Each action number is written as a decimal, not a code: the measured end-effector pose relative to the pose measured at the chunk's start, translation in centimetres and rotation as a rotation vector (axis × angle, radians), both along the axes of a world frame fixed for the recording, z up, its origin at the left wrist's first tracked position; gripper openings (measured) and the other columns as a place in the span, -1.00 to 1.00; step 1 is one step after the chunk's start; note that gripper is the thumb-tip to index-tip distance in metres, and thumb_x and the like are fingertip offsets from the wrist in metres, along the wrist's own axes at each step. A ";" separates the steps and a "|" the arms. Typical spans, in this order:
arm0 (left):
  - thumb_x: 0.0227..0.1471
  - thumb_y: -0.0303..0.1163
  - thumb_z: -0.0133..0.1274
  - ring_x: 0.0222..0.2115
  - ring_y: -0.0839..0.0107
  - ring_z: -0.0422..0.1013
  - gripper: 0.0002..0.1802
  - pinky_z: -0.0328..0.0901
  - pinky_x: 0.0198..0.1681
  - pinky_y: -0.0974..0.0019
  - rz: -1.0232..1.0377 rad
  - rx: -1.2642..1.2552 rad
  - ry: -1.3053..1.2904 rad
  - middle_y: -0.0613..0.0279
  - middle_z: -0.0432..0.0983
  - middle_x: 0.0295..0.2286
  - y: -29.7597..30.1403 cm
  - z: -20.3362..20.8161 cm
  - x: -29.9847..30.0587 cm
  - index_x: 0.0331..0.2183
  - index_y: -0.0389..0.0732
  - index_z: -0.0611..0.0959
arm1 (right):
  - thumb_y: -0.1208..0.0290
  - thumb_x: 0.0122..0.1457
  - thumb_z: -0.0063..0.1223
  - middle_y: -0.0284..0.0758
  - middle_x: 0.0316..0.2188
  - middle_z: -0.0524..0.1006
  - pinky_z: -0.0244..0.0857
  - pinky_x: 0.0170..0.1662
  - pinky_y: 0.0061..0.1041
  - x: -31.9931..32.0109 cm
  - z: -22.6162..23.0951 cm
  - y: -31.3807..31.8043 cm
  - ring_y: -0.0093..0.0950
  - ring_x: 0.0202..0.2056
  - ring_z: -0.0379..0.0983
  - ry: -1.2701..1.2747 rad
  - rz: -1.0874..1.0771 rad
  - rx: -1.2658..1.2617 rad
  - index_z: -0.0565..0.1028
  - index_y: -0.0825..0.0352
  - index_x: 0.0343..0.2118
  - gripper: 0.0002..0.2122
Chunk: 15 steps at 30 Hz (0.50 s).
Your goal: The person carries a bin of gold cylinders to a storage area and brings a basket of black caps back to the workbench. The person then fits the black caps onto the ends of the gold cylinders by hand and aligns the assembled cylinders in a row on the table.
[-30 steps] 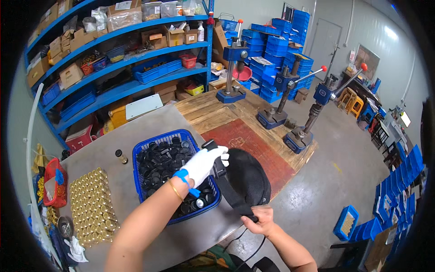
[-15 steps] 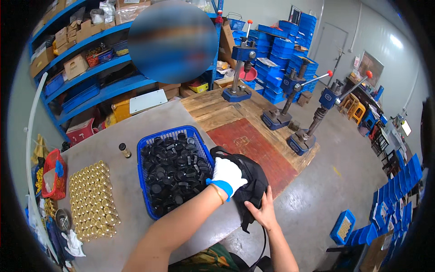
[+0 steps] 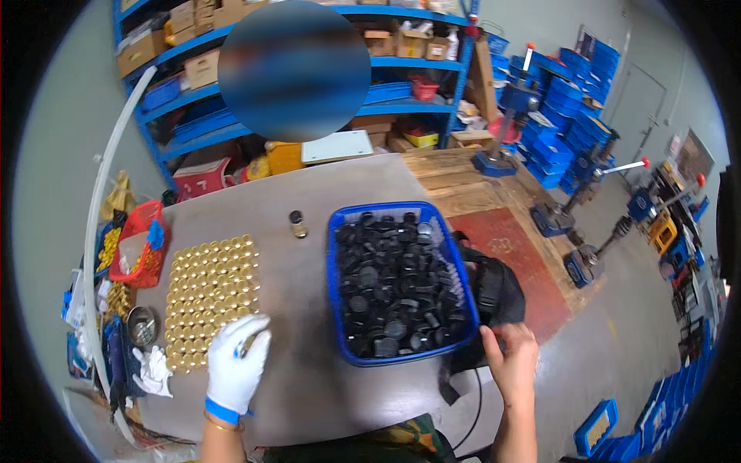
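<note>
The left hand (image 3: 238,361), in a white fabric glove with a blue band at the wrist, is half curled, with a moderate gap between thumb and fingers. It is over the grey, smooth-topped counter (image 3: 297,297), at the near right corner of the block of short, gold-coloured metal cylinders (image 3: 210,289) standing in close rows. The bare right hand (image 3: 512,356) has its fingers bent and its thumb apart from them; whether anything is pinched there I cannot tell. It is just beside the near right corner of the rectangular blue plastic basket (image 3: 334,282), which lies between the two hands and a little beyond them, filled with round black caps (image 3: 395,285). The black fabric bag with straps and a buckle (image 3: 502,289) lies against the basket's right side, just beyond the right hand; a loose black strap (image 3: 448,386) shows to that hand's left
</note>
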<state>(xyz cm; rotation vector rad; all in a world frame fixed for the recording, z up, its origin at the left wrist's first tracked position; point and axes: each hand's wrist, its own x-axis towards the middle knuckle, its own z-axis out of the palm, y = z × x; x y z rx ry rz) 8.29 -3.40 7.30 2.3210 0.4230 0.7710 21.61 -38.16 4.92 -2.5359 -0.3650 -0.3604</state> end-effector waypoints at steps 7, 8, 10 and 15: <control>-0.16 -0.58 0.21 -0.11 0.18 0.43 -0.65 0.28 0.02 0.23 0.382 0.072 0.014 0.06 0.52 -0.18 5.5 -8.0 -10.5 -0.22 -0.27 0.61 | 0.40 -0.07 0.18 -0.15 -0.45 0.54 0.33 -0.20 -0.25 5.6 -3.9 11.4 -0.18 -0.30 0.44 -0.112 0.338 -0.355 0.56 0.35 -0.39 -0.82; -0.19 -0.49 0.25 -0.08 0.12 0.39 -0.58 0.25 0.04 0.18 0.370 0.149 0.064 0.04 0.50 -0.15 6.2 -8.2 -10.7 -0.17 -0.26 0.58 | 0.41 -0.06 0.18 -0.15 -0.43 0.55 0.33 -0.19 -0.26 6.0 -4.1 11.5 -0.18 -0.29 0.44 -0.049 0.311 -0.410 0.56 0.36 -0.40 -0.82; -0.23 -0.26 0.29 0.02 0.01 0.28 -0.39 0.12 0.12 0.04 0.325 0.270 0.230 -0.01 0.40 -0.05 7.1 -7.9 -10.0 -0.08 -0.23 0.51 | 0.48 -0.13 0.26 -0.13 -0.45 0.54 0.33 -0.18 -0.30 6.3 -4.2 10.7 -0.16 -0.29 0.43 0.002 0.360 -0.219 0.55 0.38 -0.38 -0.80; -0.23 0.14 0.20 0.19 0.01 0.02 -0.10 -0.18 0.21 -0.19 0.132 0.467 0.503 0.02 0.19 0.12 7.3 -8.2 -4.2 0.07 -0.18 0.38 | 0.64 -0.01 0.15 -0.33 -0.19 0.44 0.24 -0.15 -0.57 3.6 -4.3 8.8 -0.48 -0.15 0.43 0.405 0.344 0.738 0.38 0.34 -0.49 -0.86</control>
